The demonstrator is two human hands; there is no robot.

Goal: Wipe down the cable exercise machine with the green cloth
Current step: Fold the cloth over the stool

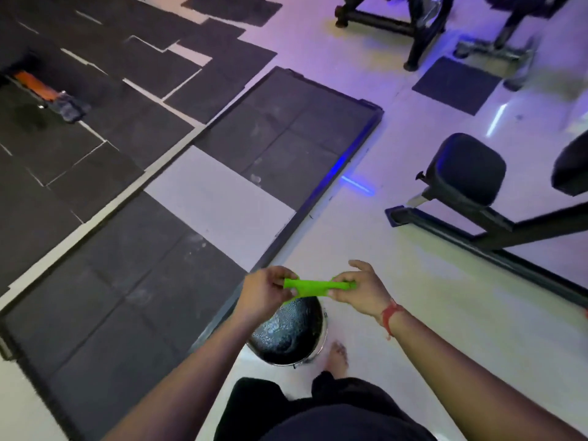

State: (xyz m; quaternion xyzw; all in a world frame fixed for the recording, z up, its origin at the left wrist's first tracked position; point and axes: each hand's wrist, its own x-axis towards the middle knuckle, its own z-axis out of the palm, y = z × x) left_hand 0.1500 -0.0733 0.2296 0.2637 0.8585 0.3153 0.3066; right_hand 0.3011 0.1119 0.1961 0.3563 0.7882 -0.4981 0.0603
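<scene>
Green cloth (313, 288) stretched tight between both hands, one end gripped by left hand (266, 292), other end pinched by right hand (359, 289), held just above a bucket (288, 337), perhaps with water, bench (467, 173) well apart

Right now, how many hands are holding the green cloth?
2. The left hand grips one end of the green cloth, and the right hand pinches the other end, stretching it above the bucket.
</scene>
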